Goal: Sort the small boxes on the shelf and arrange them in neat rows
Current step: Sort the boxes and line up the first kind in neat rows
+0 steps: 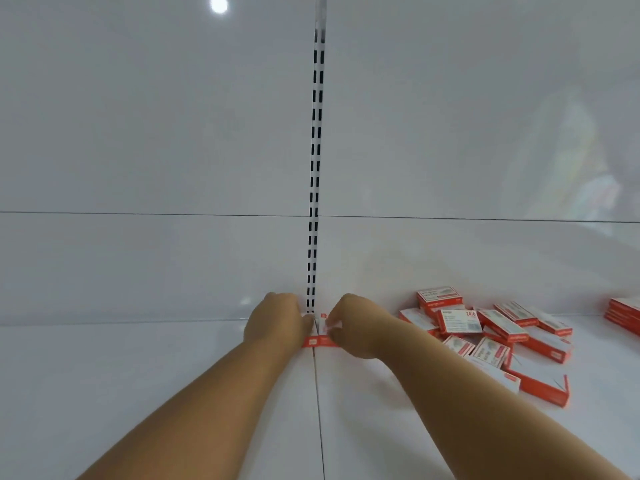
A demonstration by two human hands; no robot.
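Left hand: the left hand [273, 322] is laid with curled fingers on a small red-and-white cardboard box [309, 341] at the back of the white shelf [173, 393].
Right hand: a second small red-and-white box [325, 327] is pinched by the curled fingers of the right hand [353, 329], just beside the first.
Position: both boxes are set against the slotted white upright [317, 168], astride the shelf seam.
Loose pile: a jumbled heap of red-and-white boxes [491, 337] is seen to the right.
Far right: a neat stack of red boxes [623, 315] is cut by the frame edge.
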